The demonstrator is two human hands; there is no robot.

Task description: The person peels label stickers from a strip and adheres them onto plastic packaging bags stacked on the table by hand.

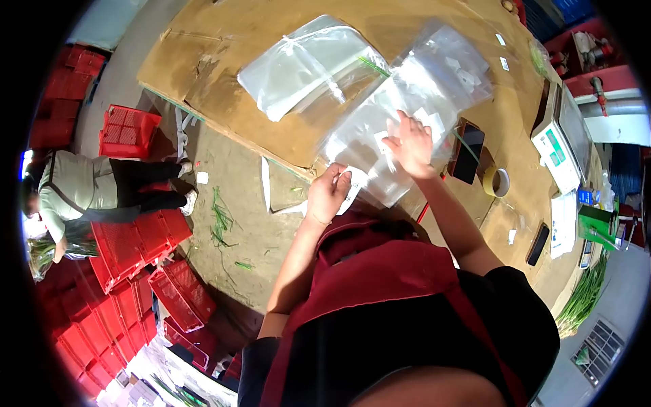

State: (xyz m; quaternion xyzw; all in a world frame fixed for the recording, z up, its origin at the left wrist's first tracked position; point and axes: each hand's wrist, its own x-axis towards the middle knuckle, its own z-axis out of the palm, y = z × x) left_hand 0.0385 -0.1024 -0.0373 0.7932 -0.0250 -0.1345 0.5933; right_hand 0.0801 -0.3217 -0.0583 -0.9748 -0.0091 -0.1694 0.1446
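clock read from the right hand, 12 at top of view. work judged partway: several white labels (436, 124) lie on the near clear plastic bags (363, 136), around the right hand (412, 144) and up toward 1 o'clock. the bag stack (274, 85) at 10 o'clock shows no label that can be made out; judged as left to do. exact count not readable through the glare.

hands: right hand spread wide, laid on the bags, holding nothing visible; whether a label sits beneath it, cannot tell. left hand (328, 195), at 8 o'clock, pinches a white paper strip (354, 184) between thumb and fingers at the bags' near edge.

bags: thin, glossy, see-through, fanned and overlapping on the brown surface (217, 102), running from 7 to 1 o'clock. phone (468, 152) just beside at 3 o'clock; tape roll (496, 182) at 4 o'clock.
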